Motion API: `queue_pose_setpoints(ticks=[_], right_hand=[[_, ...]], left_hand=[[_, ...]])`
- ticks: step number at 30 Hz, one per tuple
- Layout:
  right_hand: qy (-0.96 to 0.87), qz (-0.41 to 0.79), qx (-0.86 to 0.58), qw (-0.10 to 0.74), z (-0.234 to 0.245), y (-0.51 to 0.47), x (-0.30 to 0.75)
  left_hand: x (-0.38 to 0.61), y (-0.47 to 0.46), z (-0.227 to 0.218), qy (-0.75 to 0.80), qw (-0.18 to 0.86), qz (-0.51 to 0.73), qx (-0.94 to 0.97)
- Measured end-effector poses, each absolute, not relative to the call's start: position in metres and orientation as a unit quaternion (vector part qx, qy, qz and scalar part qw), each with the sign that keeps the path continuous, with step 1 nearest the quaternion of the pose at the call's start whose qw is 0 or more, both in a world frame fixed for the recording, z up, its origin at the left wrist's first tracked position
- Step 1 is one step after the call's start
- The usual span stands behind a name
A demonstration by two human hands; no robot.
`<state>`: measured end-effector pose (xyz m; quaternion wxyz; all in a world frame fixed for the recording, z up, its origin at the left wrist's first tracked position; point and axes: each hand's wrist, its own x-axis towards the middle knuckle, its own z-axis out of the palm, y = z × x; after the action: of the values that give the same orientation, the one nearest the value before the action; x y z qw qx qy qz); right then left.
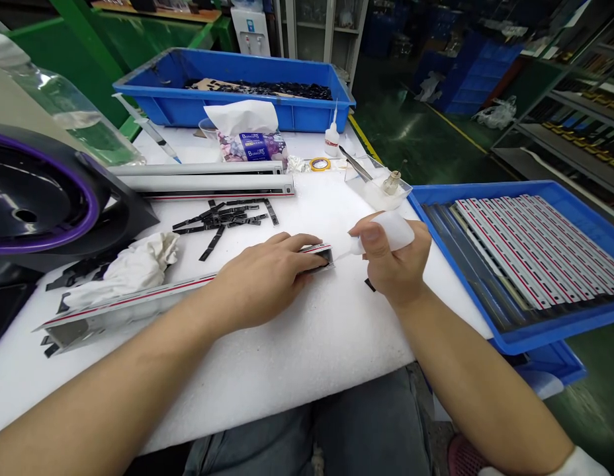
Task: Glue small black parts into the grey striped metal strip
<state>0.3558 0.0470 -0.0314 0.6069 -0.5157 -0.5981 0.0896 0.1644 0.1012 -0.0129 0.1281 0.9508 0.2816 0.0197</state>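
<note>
The white desk [277,377] stands in a workshop with a green floor [585,410], a blue bin [178,106] of dark pieces [287,88] at its far edge and a blue tray [560,336] of striped strips [535,251] beside its right edge. A long rail [138,295] with a red stripe runs from near the desk's left edge to its middle, where the left hand [267,277] bends its fingers about the rail's right end, its grip pinching it. Nearer the right edge, the right hand [399,261] clasps a white squeeze bottle [396,230] between thumb and fingers, nozzle aimed at that end (whether the tip touches, I cannot tell). Beyond the left hand, black strips [232,215] lie in a loose heap; a crumpled white cloth [133,268] sits just behind the rail, toward the left edge. Near the far right corner, metal tweezers [355,163] rest by a small glass bottle [391,183].
</note>
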Motion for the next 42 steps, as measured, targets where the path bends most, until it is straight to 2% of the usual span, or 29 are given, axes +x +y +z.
queue_pose_setpoints(ticks=[42], right_hand=[[-0.584, 0.123, -0.521, 0.61, -0.0318, 0.0485, 0.3558]], left_hand=[[0.1658, 0.1013, -0.0133, 0.286, 0.113, 0.021, 0.951]])
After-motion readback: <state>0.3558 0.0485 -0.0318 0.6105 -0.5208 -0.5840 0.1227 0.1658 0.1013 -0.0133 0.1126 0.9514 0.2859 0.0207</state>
